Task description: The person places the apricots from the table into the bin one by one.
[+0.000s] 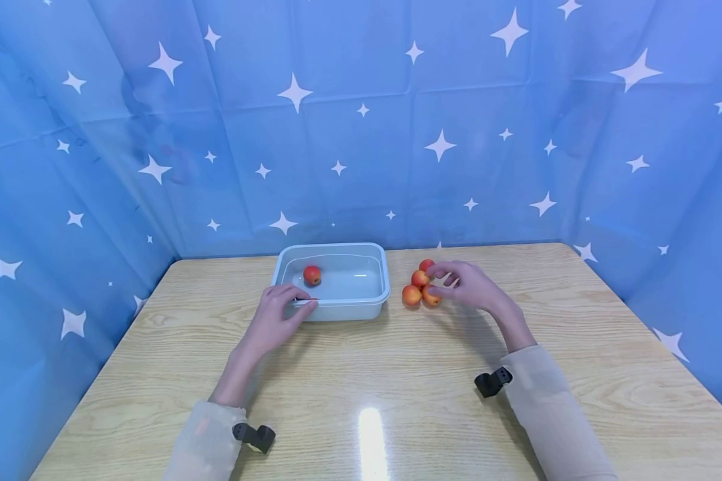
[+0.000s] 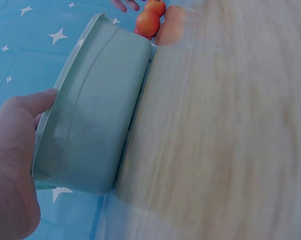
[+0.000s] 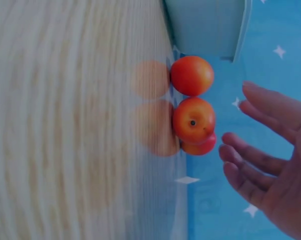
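A light blue plastic box (image 1: 348, 310) stands upright near the table's back edge, with one small red apple (image 1: 312, 274) plainly visible inside. My left hand (image 1: 276, 314) pinches its rim at the front left corner, thumb outside and fingers over the inside. A sliver of red shows by that thumb, mostly hidden. Right of the box, several red-orange apples (image 1: 411, 295) sit bunched together on the wood. Over this bunch hovers my right hand (image 1: 465, 286), its fingers spread and slightly bent. In the right wrist view, a gap separates the fingertips (image 3: 230, 156) from the nearest apple (image 3: 193, 121).
The wood-grain table (image 1: 336, 374) carries the box and the fruit. A blue curtain with white stars (image 1: 361, 167) hangs behind and along both sides. Small black cameras (image 1: 254, 437) are strapped to both sleeves.
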A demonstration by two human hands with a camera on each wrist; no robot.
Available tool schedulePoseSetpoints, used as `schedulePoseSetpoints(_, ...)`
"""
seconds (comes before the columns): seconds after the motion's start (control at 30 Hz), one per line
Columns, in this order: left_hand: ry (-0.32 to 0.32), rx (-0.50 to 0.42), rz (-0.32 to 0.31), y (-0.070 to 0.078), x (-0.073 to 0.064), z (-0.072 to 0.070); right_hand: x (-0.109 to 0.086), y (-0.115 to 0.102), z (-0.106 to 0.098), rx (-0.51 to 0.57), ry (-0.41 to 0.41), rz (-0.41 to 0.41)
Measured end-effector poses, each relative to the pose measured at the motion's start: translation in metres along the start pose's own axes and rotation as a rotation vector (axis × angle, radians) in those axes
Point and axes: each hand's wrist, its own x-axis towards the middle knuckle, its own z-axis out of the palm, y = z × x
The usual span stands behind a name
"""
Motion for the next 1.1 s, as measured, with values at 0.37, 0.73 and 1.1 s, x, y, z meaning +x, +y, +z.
schedulePoseSetpoints(0.37, -0.006, 0.002, -0.014, 0.0011, -0.0001, -0.0003, -0.0007, 0.0094, 0.0047, -0.018, -0.082, 0.03)
schedulePoseSetpoints(0.73, -0.001, 0.002, -0.007, 0.0004, 0.0005, 0.0, -0.0016, 0.0082, 0.0068, -0.007, -0.105, 0.053)
schedulePoseSetpoints(1.1, 0.002, -0.001, -0.008, 0.0013, 0.0002, 0.0, -0.0046, 0.0104, 0.0029, -0.007, -0.146, 0.087)
